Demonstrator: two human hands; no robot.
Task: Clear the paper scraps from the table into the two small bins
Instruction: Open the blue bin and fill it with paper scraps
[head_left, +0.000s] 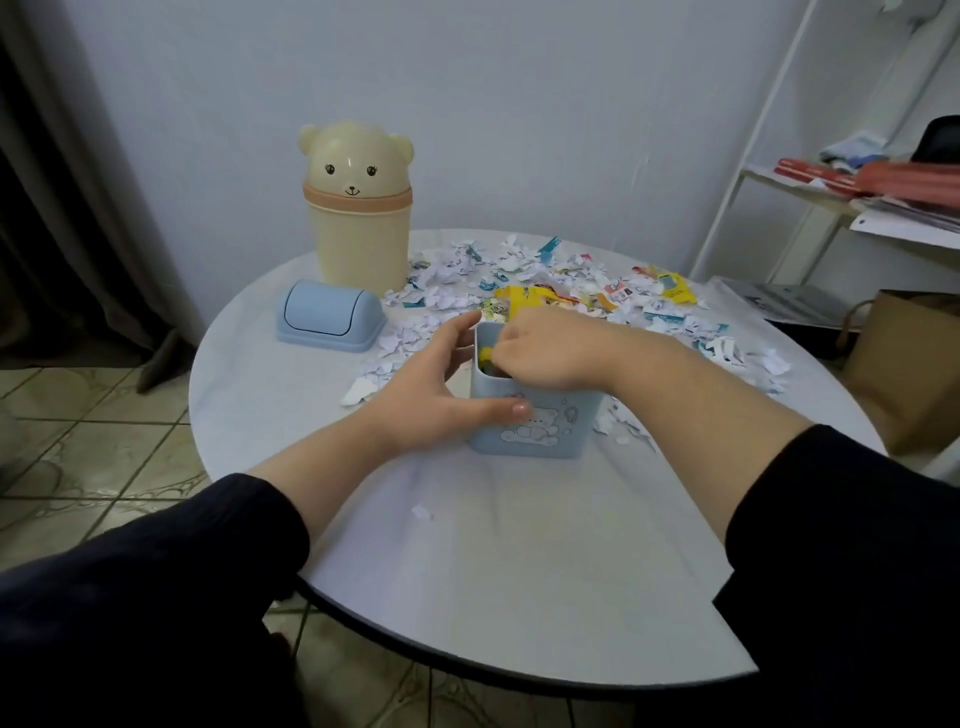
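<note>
Blue plastic forms the small open bin, the blue bin (535, 428), which stands near the middle of a round white table (467, 582), printed with a cartoon bear on its front. The left hand (441, 387) grips its left side, thumb pressed on the front wall and fingers wrapped round the far corner. The right hand (550, 353) reaches down into the open top with its fingers curled. Its fingertips are hidden inside, so whether they pinch anything cannot be told, though a yellow bit shows just beside the knuckles. Both arms wear dark sleeves.

Behind and to the right of the bin, paper scraps (457, 280), mostly white with some teal, lie spread over the far half of the table, with a torn yellow wrapper (535, 299) among them. One stray scrap (422, 512) lies alone on the near side. The bin's blue lid (330, 317) rests on the table to the left. Behind it stands the cream bear bin (358, 234), its bear-head lid on. A white shelf (810, 197) and a brown paper bag (909, 364) stand to the right.
</note>
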